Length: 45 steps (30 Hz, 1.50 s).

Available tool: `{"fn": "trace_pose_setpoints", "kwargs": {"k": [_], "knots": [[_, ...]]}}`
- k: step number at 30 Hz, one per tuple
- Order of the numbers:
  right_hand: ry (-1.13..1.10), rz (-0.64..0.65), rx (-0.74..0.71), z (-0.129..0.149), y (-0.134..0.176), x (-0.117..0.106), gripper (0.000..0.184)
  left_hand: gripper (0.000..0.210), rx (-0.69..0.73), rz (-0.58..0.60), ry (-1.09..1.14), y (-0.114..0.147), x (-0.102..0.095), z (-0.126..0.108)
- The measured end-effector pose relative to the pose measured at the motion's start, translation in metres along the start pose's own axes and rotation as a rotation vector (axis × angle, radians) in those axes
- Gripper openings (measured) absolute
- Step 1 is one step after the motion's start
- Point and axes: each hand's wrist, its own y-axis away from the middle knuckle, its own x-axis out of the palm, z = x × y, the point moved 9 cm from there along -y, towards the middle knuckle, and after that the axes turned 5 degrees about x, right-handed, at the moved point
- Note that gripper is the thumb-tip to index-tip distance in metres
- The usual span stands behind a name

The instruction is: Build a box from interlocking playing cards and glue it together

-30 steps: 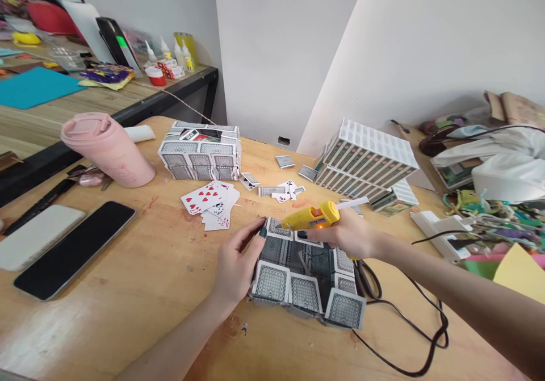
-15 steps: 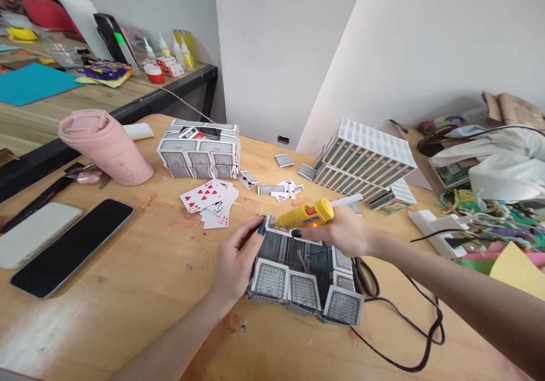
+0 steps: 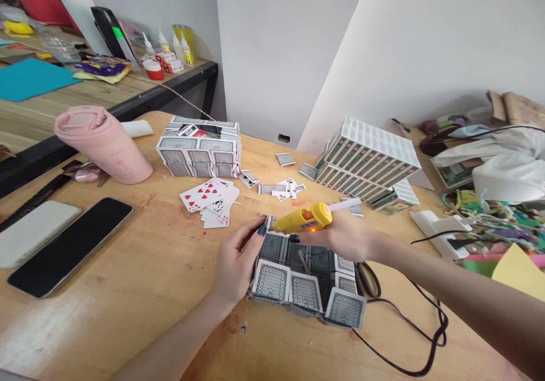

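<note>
My right hand [image 3: 347,236] is wrapped round a yellow hot glue gun [image 3: 304,220] with a white glue stick poking out of its back and an orange light lit on its side. The gun's nozzle points left, at the far left edge of an open box made of playing cards [image 3: 272,281]. Gripping that box's left side, my left hand [image 3: 238,259] has its thumb near the nozzle and its fingers mostly behind the wall. Grey patterned card backs line the box's walls and inside.
Loose playing cards [image 3: 204,196] lie behind the box, near a second card box [image 3: 198,154]. Stacked card packs [image 3: 366,156] stand at the back right. A pink tumbler [image 3: 104,145] and a black phone [image 3: 70,247] are at left; a black cord [image 3: 426,364] loops at right.
The glue gun's nozzle has shifted slightly left and down along the box's far edge with my right hand. My left hand keeps its hold on the box.
</note>
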Motion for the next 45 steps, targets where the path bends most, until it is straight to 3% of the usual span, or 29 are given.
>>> {"fn": "trace_pose_setpoints", "kwargs": {"k": [11, 28, 35, 39, 45], "knots": [[-0.091, 0.028, -0.015, -0.007, -0.002, -0.001, 0.022, 0.041, 0.018, 0.001, -0.038, 0.0, 0.0, -0.003], [-0.232, -0.02, 0.115, -0.029, 0.0, -0.016, 0.027, 0.04, 0.046, 0.03, -0.072, 0.0, 0.0, -0.002], [-0.271, -0.129, 0.068, -0.03, 0.019, -0.043, 0.02, 0.041, 0.022, 0.019, -0.078, 0.0, 0.0, -0.003], [-0.268, -0.216, 0.156, -0.053, 0.032, -0.06, 0.022, 0.042, 0.013, 0.023, -0.059, 0.0, 0.001, -0.002], [-0.257, -0.278, 0.203, -0.075, 0.044, -0.068, 0.034, 0.04, 0.041, 0.039, -0.056, -0.001, 0.001, 0.0]]}}
